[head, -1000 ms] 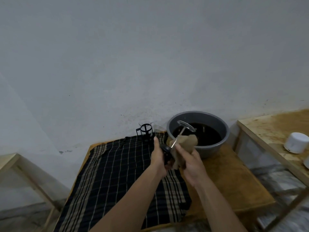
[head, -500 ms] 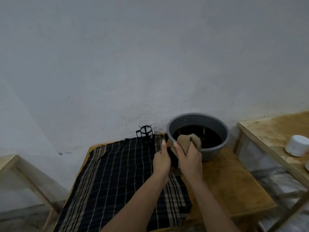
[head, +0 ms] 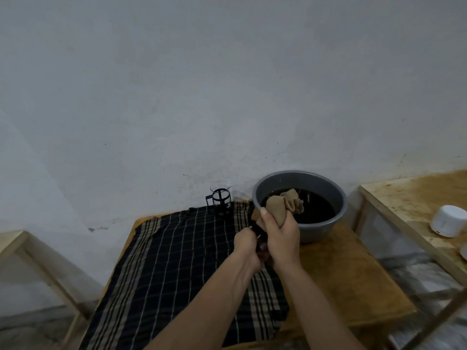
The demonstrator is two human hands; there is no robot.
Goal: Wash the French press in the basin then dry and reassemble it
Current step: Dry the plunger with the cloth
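Observation:
The glass French press carafe [head: 221, 199] in its black frame stands upright at the far edge of the checked cloth [head: 177, 269]. My right hand [head: 280, 236] grips a tan cloth [head: 281, 205] bunched around the plunger's filter end, whose mesh edge [head: 300, 207] peeks out over the grey basin [head: 326, 228] of dark water. My left hand [head: 246, 245] is closed on the plunger's black lid end, just left of and below the right hand. The rod is hidden between the hands.
The wooden table [head: 348, 281] carries cloth and basin. A second wooden table [head: 404, 198] to the right bears a white cylindrical object [head: 447, 221]. A wooden frame [head: 32, 251] stands at the left. A grey wall is close behind.
The tan cloth has gone from the rod up over the filter disc, now wrapped and hidden. My left hand has slid lower, and both hands sit closer together.

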